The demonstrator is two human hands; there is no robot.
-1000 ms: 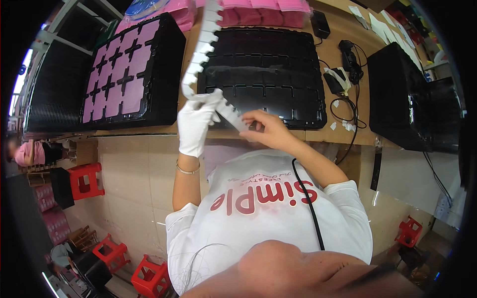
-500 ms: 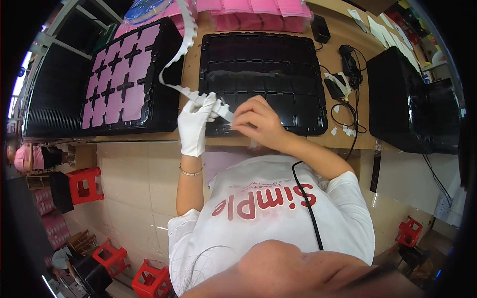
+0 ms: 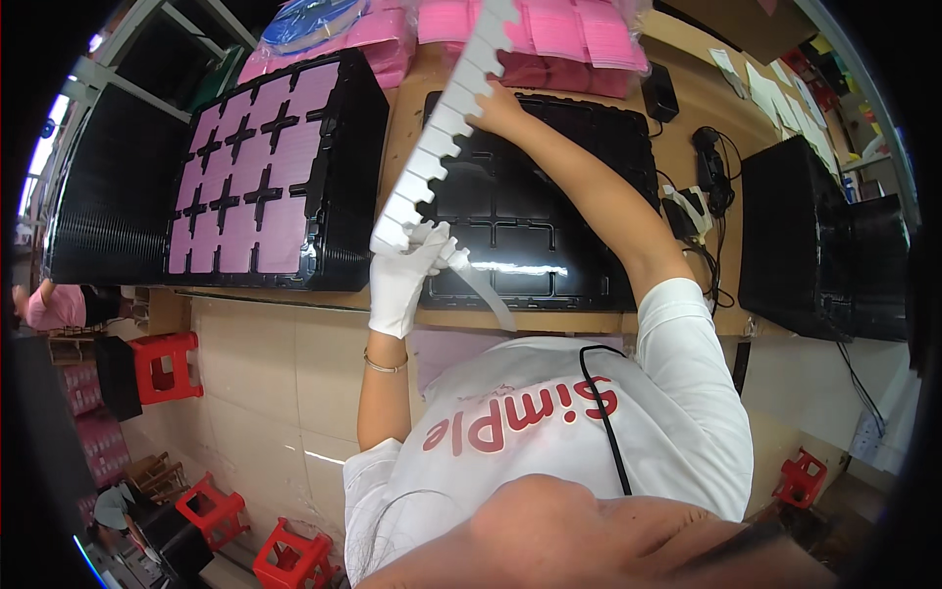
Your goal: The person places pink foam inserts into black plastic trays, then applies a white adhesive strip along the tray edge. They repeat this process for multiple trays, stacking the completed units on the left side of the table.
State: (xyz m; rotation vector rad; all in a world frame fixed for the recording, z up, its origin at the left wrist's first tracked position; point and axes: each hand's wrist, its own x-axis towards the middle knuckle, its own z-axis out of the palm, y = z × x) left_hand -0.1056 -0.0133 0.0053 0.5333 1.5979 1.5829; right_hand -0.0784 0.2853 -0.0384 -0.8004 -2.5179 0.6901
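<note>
My left hand [image 3: 400, 280], in a white glove, is closed around a long white strip [image 3: 446, 128] with a notched edge. From the glove the strip runs nearly straight up past the picture's top edge, and a short tail curls down on the near side. My bare right hand [image 3: 498, 108] reaches out over the far edge of a black moulded plastic tray [image 3: 530, 231]. Its fingertips lie behind or against the strip's notched edge, so their grip is partly hidden. Shallow compartments mark the glossy tray, which lies in front of me.
At left stands a stack of black trays [image 3: 348, 196] holding pink pieces [image 3: 280, 236]. Pink packs [image 3: 559, 27] lie at the back beside a blue roll [image 3: 309, 22]. Cables with a black device [image 3: 708, 157], a small black box [image 3: 659, 93] and another black tray stack [image 3: 790, 236] are at right.
My right hand has moved away from my left hand to the tray's far side. The strip has gone from a loose curve to nearly straight. The whole view has shifted slightly.
</note>
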